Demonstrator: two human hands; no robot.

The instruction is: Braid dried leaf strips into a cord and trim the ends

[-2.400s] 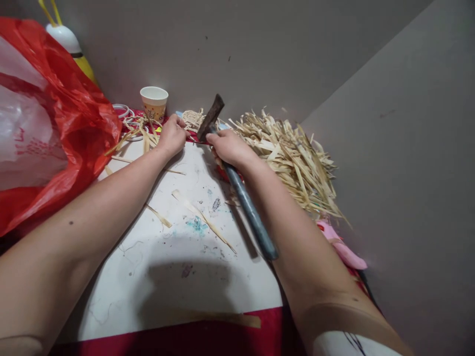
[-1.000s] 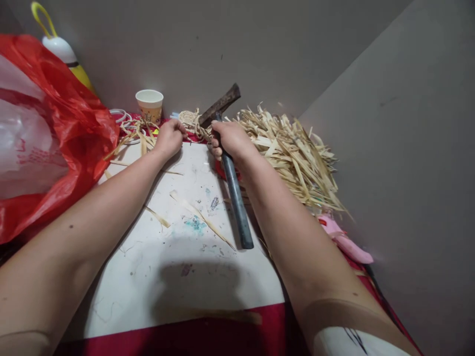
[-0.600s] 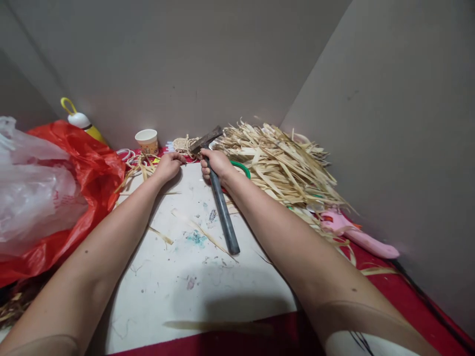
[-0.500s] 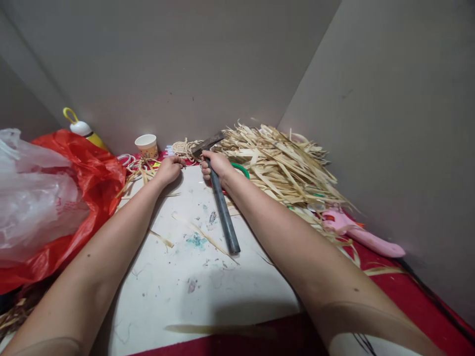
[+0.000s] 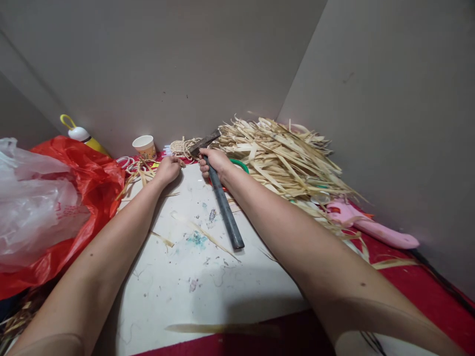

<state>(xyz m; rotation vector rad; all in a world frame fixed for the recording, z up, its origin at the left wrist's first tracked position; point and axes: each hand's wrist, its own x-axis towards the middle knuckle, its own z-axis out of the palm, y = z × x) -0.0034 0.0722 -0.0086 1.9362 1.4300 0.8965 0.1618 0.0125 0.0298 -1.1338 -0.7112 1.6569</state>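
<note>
My right hand (image 5: 214, 165) is wrapped round a hammer (image 5: 226, 212) close to its dark metal head, and the long grey handle slants down toward me over the white board (image 5: 156, 296). At the far edge of the board rests my left hand (image 5: 168, 169), fingers curled and pressed together; whatever they pinch is too small to make out. Behind the two hands lies a coil of twisted straw cord (image 5: 181, 147). A large heap of dry straw strips (image 5: 285, 158) lies just right of my right hand. Loose strips (image 5: 213, 240) are scattered on the stained board.
On the left are a red plastic bag (image 5: 100, 173) and a clear bag (image 5: 33, 207). A paper cup (image 5: 145, 148) and a yellow bottle (image 5: 94, 143) stand along the grey wall. A pink glue gun (image 5: 374, 227) lies on the red cloth (image 5: 434, 291) at right.
The view has shifted slightly. Both hands keep almost the same place and hold, and the hammer's handle end has swung a little to the right.
</note>
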